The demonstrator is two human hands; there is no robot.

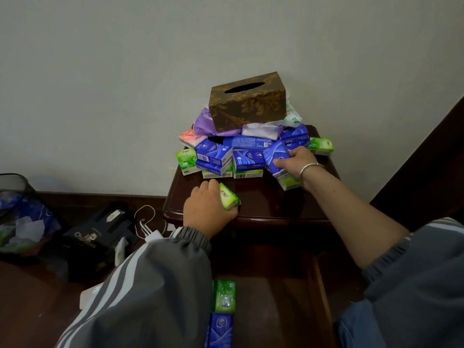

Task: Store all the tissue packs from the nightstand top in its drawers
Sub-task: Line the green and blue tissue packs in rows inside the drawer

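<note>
A heap of blue, green, purple and pink tissue packs [241, 156] covers the back of the dark wooden nightstand top [263, 204]. My left hand [208, 209] grips a green pack [229, 197] near the top's front edge. At the heap's right side my right hand [295, 163] holds a blue pack [275, 154], with a green pack [288, 182] right under it. Below, the open drawer [276, 297] holds a green pack [224, 296] and a blue pack [219, 330] along its left side.
A brown leaf-patterned tissue box [247, 101] sits on top of the heap against the wall. On the floor at left are a bin [17, 212] with a bag, a black box [98, 232] and a white charger with cable [150, 232]. A dark headboard [426, 167] rises at right.
</note>
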